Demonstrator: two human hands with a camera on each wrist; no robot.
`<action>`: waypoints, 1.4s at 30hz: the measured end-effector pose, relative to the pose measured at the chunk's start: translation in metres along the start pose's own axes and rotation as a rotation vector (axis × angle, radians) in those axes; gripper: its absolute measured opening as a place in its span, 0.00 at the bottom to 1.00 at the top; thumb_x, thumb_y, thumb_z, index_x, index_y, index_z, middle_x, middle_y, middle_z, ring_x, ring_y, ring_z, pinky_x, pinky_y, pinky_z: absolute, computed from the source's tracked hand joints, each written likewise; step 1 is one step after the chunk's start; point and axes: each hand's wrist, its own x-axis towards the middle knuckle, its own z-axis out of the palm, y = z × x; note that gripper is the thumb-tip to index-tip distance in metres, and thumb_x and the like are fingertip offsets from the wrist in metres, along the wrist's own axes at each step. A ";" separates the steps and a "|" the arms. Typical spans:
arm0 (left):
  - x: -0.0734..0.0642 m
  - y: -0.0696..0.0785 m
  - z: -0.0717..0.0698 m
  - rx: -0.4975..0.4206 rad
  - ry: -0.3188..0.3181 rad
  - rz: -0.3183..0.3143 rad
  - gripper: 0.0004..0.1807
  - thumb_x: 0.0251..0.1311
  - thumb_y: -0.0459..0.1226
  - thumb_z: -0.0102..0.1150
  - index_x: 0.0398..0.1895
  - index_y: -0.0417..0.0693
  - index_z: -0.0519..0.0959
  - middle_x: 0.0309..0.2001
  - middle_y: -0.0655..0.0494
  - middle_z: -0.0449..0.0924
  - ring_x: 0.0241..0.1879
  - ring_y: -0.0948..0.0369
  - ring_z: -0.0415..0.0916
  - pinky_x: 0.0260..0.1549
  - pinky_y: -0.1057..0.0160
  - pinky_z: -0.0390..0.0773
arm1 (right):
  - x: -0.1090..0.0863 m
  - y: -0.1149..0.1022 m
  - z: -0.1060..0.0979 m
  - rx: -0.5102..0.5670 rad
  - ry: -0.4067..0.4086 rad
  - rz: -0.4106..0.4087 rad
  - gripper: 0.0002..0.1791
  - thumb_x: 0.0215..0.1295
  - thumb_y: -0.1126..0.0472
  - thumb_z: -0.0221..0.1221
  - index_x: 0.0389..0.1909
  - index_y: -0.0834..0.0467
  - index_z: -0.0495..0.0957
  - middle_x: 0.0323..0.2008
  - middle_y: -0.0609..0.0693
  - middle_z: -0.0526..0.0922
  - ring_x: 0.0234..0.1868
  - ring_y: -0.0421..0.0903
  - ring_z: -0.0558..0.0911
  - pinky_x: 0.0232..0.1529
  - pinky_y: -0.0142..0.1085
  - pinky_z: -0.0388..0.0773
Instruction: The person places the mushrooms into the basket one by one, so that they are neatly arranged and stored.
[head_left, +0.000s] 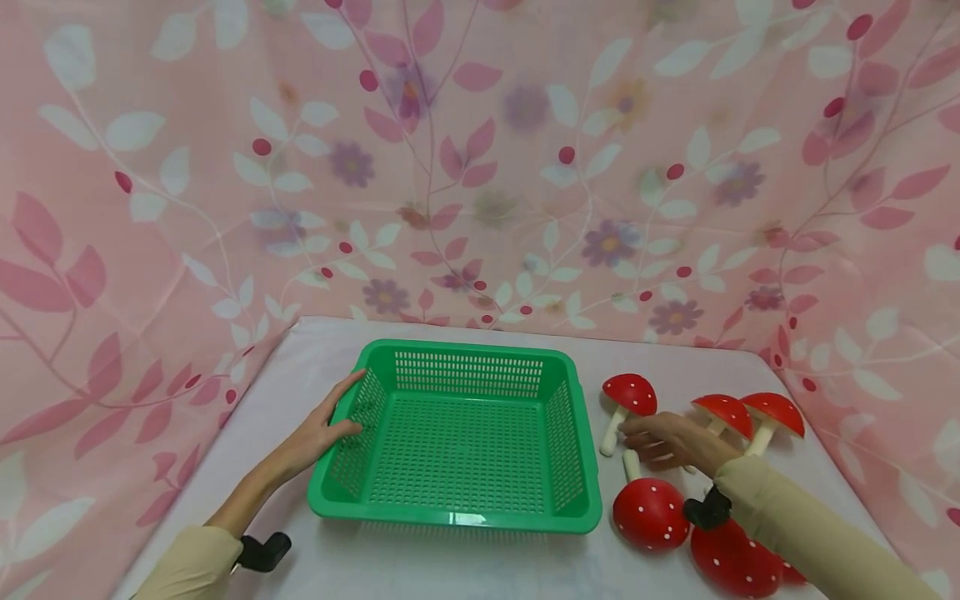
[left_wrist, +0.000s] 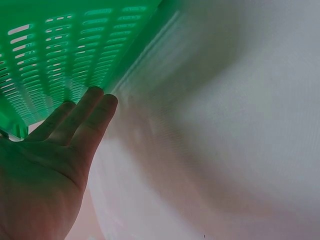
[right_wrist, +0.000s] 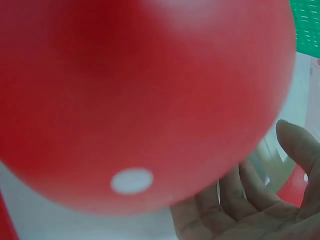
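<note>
A green plastic basket (head_left: 465,450) with slotted walls stands on the white table, nothing inside it. My left hand (head_left: 311,437) rests at its left side, thumb over the rim; in the left wrist view its straight fingers (left_wrist: 92,117) lie along the outer wall. To the basket's right, my right hand (head_left: 675,442) reaches over several toy mushrooms with relaxed fingers, holding nothing visible. Closest to its fingertips are the white stem of one red-capped mushroom (head_left: 632,393) and another mushroom (head_left: 651,512). A large red cap (right_wrist: 150,100) fills much of the right wrist view, beside the hand's fingers.
Two more mushrooms (head_left: 776,412) lie behind the right hand, partly covered by it. Further red caps (head_left: 731,558) sit at the front right, partly under the right sleeve. A pink floral cloth (head_left: 480,167) hangs around the back and sides of the table.
</note>
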 end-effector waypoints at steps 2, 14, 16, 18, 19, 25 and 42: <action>0.000 0.000 0.000 -0.001 -0.002 0.006 0.43 0.66 0.38 0.53 0.80 0.65 0.45 0.79 0.46 0.37 0.75 0.37 0.41 0.60 0.27 0.56 | 0.001 -0.001 0.002 0.000 0.012 -0.001 0.37 0.60 0.47 0.65 0.63 0.67 0.69 0.57 0.64 0.79 0.49 0.58 0.82 0.52 0.52 0.80; 0.000 0.000 0.000 -0.008 0.003 -0.018 0.43 0.65 0.39 0.53 0.79 0.67 0.45 0.79 0.46 0.38 0.75 0.38 0.42 0.61 0.26 0.55 | 0.008 -0.004 0.011 0.063 0.090 0.060 0.31 0.59 0.48 0.65 0.56 0.64 0.72 0.49 0.58 0.83 0.45 0.55 0.81 0.45 0.46 0.80; 0.000 0.001 0.000 -0.006 0.005 -0.021 0.43 0.65 0.39 0.53 0.79 0.68 0.46 0.79 0.46 0.38 0.75 0.38 0.42 0.61 0.26 0.55 | 0.009 -0.003 0.011 0.067 0.097 0.070 0.30 0.59 0.48 0.65 0.56 0.64 0.72 0.49 0.58 0.84 0.45 0.55 0.80 0.45 0.45 0.80; 0.000 0.001 0.000 -0.004 0.008 -0.023 0.43 0.65 0.39 0.53 0.79 0.67 0.46 0.79 0.46 0.38 0.75 0.38 0.42 0.61 0.26 0.55 | 0.010 -0.004 0.011 0.092 0.113 0.092 0.29 0.59 0.49 0.65 0.54 0.64 0.73 0.47 0.58 0.84 0.44 0.56 0.80 0.46 0.46 0.79; 0.000 0.001 0.000 -0.005 0.009 -0.022 0.43 0.65 0.39 0.53 0.79 0.67 0.46 0.79 0.46 0.38 0.75 0.37 0.42 0.61 0.26 0.54 | 0.011 -0.004 0.011 0.104 0.120 0.100 0.29 0.59 0.49 0.65 0.54 0.65 0.74 0.47 0.58 0.85 0.44 0.56 0.80 0.46 0.46 0.79; 0.000 0.000 0.000 -0.003 0.005 -0.012 0.42 0.65 0.39 0.53 0.79 0.68 0.46 0.80 0.47 0.38 0.76 0.38 0.39 0.61 0.25 0.53 | 0.014 -0.004 0.008 0.119 0.093 0.098 0.32 0.60 0.51 0.65 0.59 0.66 0.71 0.52 0.61 0.83 0.48 0.59 0.80 0.49 0.50 0.79; -0.002 0.001 0.001 -0.016 0.005 0.011 0.42 0.66 0.37 0.51 0.80 0.62 0.44 0.79 0.45 0.37 0.74 0.38 0.44 0.61 0.30 0.57 | -0.004 -0.002 -0.006 0.008 -0.045 -0.097 0.37 0.67 0.48 0.59 0.69 0.66 0.63 0.63 0.68 0.73 0.59 0.65 0.76 0.56 0.57 0.75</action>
